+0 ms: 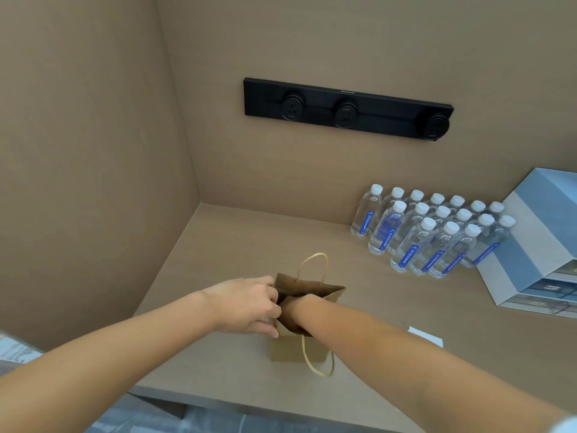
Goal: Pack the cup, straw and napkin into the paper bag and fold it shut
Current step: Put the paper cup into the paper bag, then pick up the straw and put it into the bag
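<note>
- Two hands work at the paper bag (299, 351), which stands upright near the front edge of the counter (218, 245), towards its left-hand corner.
- Left hand (246, 304): the grip is pinched on the left rim of the bag mouth, holding the opening wide.
- Right hand (296, 317): sunk into the bag past the wrist — whether the grip is spread or pressed on something cannot be told, since the fingers are hidden by the bag wall.
- Cup and straw: neither is visible. They may be inside the bag; this cannot be confirmed.
- A white flat item, probably the napkin (426, 335), lies on the counter just right of the right forearm, apart from the bag.
- Judged step: seating an item at the bottom of the bag.
- Procedure: keep the rim pinched and the bag square on the counter; set the item down on the bag floor, upright, before releasing; draw the hand out vertically so the wall does not buckle.
- Keep both twisted handles (312, 264) outside the mouth.
- Water bottles (431, 235) stand towards the back right corner — well apart, no obstruction.
</note>
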Demonstrator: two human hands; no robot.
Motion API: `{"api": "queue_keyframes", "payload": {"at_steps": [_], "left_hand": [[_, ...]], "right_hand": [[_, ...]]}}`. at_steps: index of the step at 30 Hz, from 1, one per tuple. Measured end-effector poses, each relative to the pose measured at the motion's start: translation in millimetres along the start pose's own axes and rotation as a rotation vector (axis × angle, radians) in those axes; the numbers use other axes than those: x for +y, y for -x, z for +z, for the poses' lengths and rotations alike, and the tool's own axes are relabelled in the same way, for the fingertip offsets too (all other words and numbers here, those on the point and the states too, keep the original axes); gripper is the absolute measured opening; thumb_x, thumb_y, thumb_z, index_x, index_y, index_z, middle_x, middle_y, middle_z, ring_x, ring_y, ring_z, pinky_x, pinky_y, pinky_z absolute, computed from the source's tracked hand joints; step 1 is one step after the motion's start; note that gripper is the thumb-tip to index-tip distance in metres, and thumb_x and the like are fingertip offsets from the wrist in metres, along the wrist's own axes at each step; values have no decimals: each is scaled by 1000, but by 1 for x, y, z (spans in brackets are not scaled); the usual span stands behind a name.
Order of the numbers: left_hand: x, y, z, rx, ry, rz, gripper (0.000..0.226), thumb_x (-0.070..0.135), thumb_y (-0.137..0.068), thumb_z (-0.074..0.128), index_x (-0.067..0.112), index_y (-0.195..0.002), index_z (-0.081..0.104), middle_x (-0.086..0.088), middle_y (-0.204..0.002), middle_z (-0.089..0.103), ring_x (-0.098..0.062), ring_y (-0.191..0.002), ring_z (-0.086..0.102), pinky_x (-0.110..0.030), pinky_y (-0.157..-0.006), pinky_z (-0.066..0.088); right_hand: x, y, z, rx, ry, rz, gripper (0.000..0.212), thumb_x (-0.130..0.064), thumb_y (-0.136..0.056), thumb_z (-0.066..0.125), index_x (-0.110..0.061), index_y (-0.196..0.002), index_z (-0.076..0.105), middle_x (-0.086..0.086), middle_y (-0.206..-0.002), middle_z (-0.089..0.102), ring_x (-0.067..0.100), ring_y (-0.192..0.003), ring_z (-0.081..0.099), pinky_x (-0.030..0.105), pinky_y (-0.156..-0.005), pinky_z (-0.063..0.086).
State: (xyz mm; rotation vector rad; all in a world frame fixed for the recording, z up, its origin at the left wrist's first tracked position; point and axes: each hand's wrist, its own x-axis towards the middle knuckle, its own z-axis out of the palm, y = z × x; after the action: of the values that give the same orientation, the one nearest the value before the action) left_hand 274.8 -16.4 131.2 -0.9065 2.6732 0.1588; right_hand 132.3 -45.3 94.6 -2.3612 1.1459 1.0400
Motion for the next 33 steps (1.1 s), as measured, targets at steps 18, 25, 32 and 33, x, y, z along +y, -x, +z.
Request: {"api": "queue_keyframes", "payload": {"at_steps": [18,25,32,33], "left_hand": [[36,-23,97,1034,819,-845,30,38,-101,36,23,-121,52,2,-133,44,-4,-121,46,-25,-106,38],[37,-57,189,204,770,-1341,67,53,-98,33,12,-150,27,-19,-162,16,-42,-148,14,-53,-120,19],[57,-77,223,203,571,-1407,74,56,-95,27,13,-154,15,-21,-164,9,-43,-151,2,-54,-122,4],[58,-77,224,215,558,-1413,74,56,-95,30,13,-154,16,-21,-164,10,-42,-151,3,-54,-122,5]], "right_hand": [[81,127,28,1057,-580,-2,18,-20,-91,51,-19,-96,69,-4,-81,72,10,-75,64,27,-71,54],[117,76,165,785,-902,635,16,-16,-87,52,-8,-92,65,16,-85,70,37,-86,63,33,-70,48],[118,44,252,460,-982,940,24,-29,-91,52,-5,-91,47,19,-103,63,22,-57,57,25,-47,39],[117,40,257,435,-993,954,25,-28,-91,52,-4,-97,49,20,-106,62,30,-72,63,27,-56,44]]}}
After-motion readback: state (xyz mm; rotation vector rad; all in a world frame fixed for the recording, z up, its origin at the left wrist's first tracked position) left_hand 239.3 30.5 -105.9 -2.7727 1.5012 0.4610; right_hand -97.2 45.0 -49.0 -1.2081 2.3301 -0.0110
